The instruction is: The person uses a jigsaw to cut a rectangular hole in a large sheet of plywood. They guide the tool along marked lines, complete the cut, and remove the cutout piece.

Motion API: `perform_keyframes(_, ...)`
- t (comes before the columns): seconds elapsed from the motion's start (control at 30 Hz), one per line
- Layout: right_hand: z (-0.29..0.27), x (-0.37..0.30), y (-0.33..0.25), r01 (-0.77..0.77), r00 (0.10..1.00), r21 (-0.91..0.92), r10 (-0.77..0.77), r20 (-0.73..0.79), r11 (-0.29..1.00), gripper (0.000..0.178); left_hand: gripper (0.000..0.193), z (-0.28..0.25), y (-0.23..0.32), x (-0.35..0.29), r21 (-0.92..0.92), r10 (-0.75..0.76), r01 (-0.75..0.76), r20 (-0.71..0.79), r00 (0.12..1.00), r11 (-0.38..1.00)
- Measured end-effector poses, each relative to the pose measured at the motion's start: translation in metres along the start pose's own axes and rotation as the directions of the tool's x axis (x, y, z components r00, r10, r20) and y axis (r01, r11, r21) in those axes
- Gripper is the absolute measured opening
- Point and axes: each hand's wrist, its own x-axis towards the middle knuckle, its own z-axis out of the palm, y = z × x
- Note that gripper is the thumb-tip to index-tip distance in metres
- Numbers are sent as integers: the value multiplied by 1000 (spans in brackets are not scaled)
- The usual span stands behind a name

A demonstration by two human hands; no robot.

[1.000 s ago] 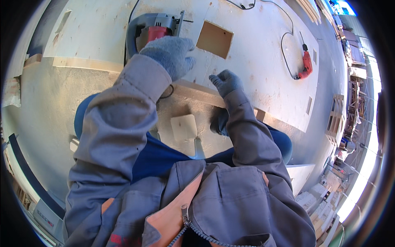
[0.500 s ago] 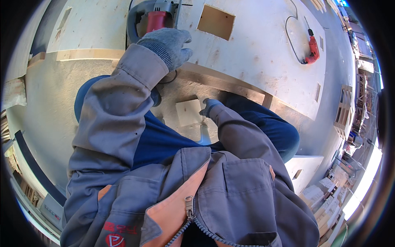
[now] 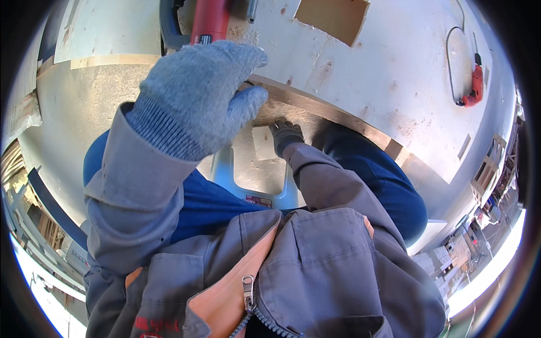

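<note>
My left hand (image 3: 194, 96), in a grey-blue knitted glove, is raised over the near edge of the pale wooden panel (image 3: 338, 79). Its thumb stands apart from the fingers and nothing is between them. Just beyond it lies a red-bodied power tool (image 3: 210, 19), partly cut off by the upper edge of the view. Lower down, between my knees, my gloved right hand (image 3: 287, 137) is at a small pale square piece of wood (image 3: 262, 145). The fingers bend round its right edge and cover part of it; the fingertips are hard to make out.
A rectangular hole (image 3: 332, 21) is cut through the panel. On the panel's right lies a red drill (image 3: 474, 87) with a black cord. A light blue plastic stool (image 3: 225, 172) stands below me. Sawdust covers the floor (image 3: 107, 90), and stacked timber (image 3: 489, 160) stands at the right.
My left hand has come off the power tool and nearer to me. My right hand has moved further over the wood piece's edge. The view has shifted, showing more of the stool.
</note>
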Motion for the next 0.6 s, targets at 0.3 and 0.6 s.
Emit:
perform_keyframes(0.3,3,5,-3,74,987,-30,-69,147,997,59,40,2,-4,3,-17,45,-45,36,998,999)
perform_keyframes(0.6,17,-9,4,40,999,-43,-41,-19,998,54,38,7,-10,-4,-64,52,-51,6,999,997)
